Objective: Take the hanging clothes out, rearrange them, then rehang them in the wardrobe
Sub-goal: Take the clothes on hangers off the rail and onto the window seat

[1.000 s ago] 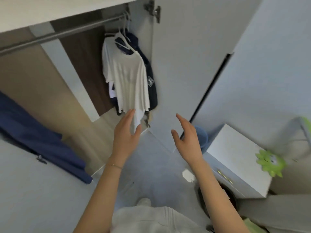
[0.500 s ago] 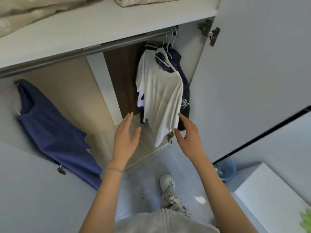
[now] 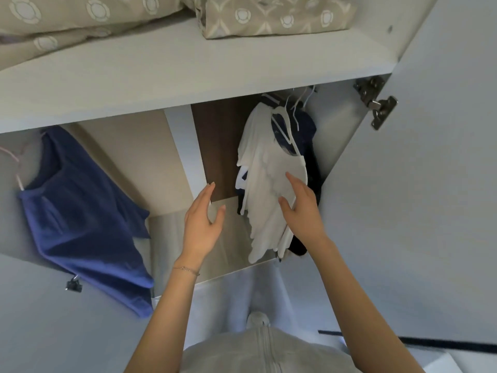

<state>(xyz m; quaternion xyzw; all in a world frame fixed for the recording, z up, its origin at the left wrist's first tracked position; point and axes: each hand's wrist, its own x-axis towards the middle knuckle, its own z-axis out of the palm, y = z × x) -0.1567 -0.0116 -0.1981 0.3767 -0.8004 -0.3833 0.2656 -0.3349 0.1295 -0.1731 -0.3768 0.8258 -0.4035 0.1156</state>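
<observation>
- White short-sleeved t-shirt (image 3: 266,189): hangs on a thin white plastic hanger (image 3: 286,127) at the right end of the wardrobe (image 3: 343,122), close to its right inner wall.
- Hanger hook runs up behind the front edge of the white shelf (image 3: 161,84); the rail itself is hidden.
- Dark navy garment (image 3: 309,135) hangs right behind the t-shirt on a second white hanger, pressed against it. Its details are too bunched to read.
- My right hand (image 3: 304,208): fingers straight and loosely spread, palm toward the t-shirt's right edge, thumb in front of the fabric. Nothing pinched. Can't tell if the skin touches the cloth.
- My left hand (image 3: 203,224): flat, fingers extended, holding nothing, just left of the t-shirt and apart from it. Thin bracelet (image 3: 185,269) on that wrist.
- Blue sleeveless garment (image 3: 80,211): hangs well apart at the wardrobe's left side on a pink hanger (image 3: 16,162). A small metal binder clip (image 3: 72,284) sits at its lower edge.
- Above: beige patterned bedding (image 3: 269,14) is folded on top of the shelf.
- Right: white wardrobe door (image 3: 430,184) stands open, metal hinge (image 3: 376,103) at its top corner.
- Below: my grey top and one light shoe (image 3: 258,319) on the pale floor.
</observation>
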